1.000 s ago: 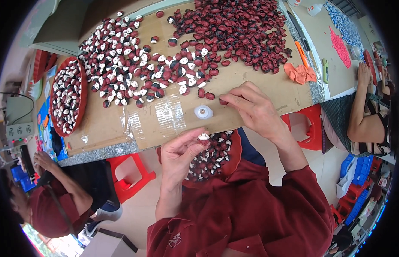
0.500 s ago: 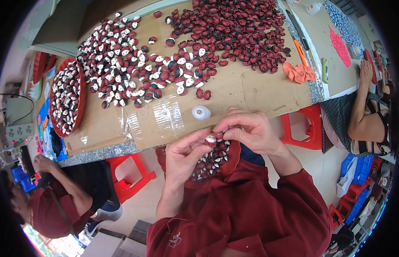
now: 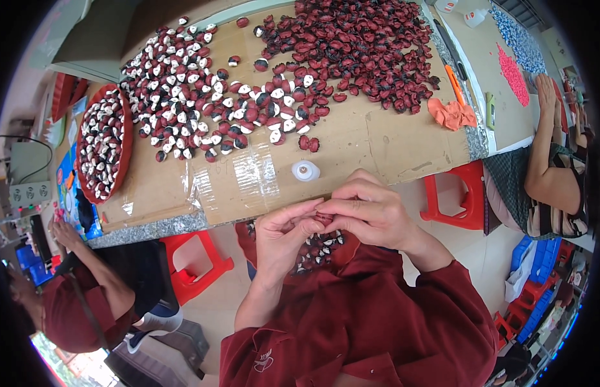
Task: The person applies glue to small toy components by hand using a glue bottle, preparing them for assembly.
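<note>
Above my lap, my left hand (image 3: pixel 280 232) and my right hand (image 3: pixel 369 208) meet fingertip to fingertip. A small dark red shell-like piece (image 3: pixel 324 218) is pinched between both hands' thumbs and fingers; most of it is hidden. Beneath them, a red scalloped tray (image 3: pixel 246 244) rests at my lap with several small red, black and white pieces (image 3: pixel 320 250) inside. On the table just beyond my fingers stands a small white bottle (image 3: pixel 305 170) with a nozzle, seen from above. Two loose dark red shells (image 3: pixel 308 143) lie past the bottle.
Cardboard (image 3: pixel 390 145) covers the table. Red-and-white pieces (image 3: pixel 177 97) spread at left, a dark red shell heap (image 3: pixel 351 45) at far right. A full red tray (image 3: pixel 128 142) stands left. An orange crumpled cloth (image 3: pixel 452 114) and orange knife (image 3: pixel 454 84) lie right. Co-workers sit on both sides.
My right hand has closed in on my left. The white-faced piece and the dark red shell, held apart before, are now together, and the white face is covered.
</note>
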Demonstrator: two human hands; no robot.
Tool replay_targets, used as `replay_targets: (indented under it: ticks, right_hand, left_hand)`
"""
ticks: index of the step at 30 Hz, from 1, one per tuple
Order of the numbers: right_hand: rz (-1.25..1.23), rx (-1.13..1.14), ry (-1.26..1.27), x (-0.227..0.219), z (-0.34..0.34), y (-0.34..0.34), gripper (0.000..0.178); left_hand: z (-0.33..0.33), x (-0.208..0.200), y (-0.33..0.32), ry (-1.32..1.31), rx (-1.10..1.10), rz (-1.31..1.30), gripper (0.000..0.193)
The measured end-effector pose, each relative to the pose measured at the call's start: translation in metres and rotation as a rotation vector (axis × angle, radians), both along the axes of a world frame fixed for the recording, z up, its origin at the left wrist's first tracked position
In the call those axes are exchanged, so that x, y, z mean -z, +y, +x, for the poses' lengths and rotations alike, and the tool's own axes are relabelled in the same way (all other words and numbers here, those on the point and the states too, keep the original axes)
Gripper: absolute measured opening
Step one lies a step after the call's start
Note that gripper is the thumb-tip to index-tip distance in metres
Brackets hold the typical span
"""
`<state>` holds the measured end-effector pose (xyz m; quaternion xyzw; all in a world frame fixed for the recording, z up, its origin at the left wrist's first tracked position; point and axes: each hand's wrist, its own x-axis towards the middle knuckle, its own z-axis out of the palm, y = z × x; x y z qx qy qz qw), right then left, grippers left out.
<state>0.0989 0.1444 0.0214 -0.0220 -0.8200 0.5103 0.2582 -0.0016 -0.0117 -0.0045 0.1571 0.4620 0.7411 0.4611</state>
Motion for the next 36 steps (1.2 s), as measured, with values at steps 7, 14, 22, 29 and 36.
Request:
replay_targets:
  ticks: [7,14,22,29,36]
  right_hand:
    - [-0.082,0.154,0.06,0.009,0.003,-0.019,0.035]
    - [-0.077,0.19,0.078,0.006,0.004,-0.029,0.03]
    - [-0.13,0.116,-0.092,0.008,0.009,-0.012,0.026]
    - [0.097,0.382,-0.048,0.004,-0.031,-0.007,0.035]
    - [0.001,0.321,0.007,0.003,-0.016,-0.003,0.028]
  left_hand:
    - [0.012,0.0,0.009,0.449,-0.246,0.033,0.018]
    - [0.013,0.005,0.004,0.722,-0.32,0.011,0.014]
    - [0.002,-0.019,-0.014,0.643,-0.084,-0.421,0.029]
    - [-0.041,-0.031,0.033,1.051,-0.394,-0.531,0.028]
    - [-0.054,-0.016,0.052,1.481,-0.316,-0.53,0.027]
